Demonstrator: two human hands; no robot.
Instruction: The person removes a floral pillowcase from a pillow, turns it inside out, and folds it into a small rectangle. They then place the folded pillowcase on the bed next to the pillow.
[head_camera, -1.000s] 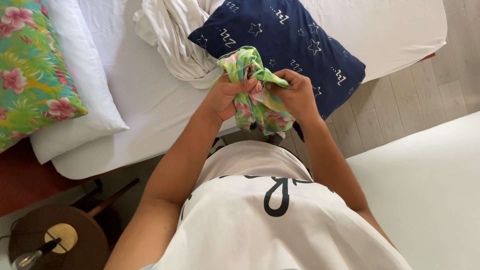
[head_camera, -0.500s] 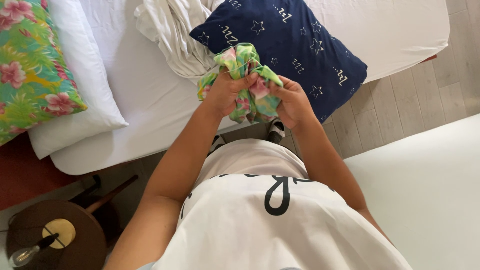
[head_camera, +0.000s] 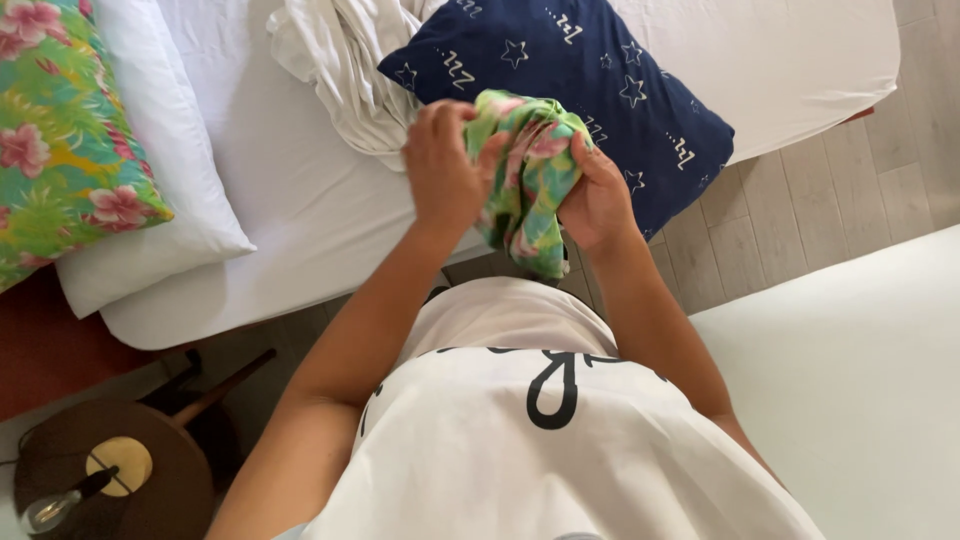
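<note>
A white-sheeted bed (head_camera: 280, 200) fills the upper view, carrying a navy pillow (head_camera: 600, 90) patterned with small white stars and a green floral pillow (head_camera: 60, 140) at the left edge. Above the bed's near edge, the left hand (head_camera: 445, 170) and right hand (head_camera: 598, 195) both close around a bunched floral cloth (head_camera: 525, 175) held between them.

Home bedroom: bed (head_camera: 300, 200), pillows (head_camera: 160, 200).
</note>
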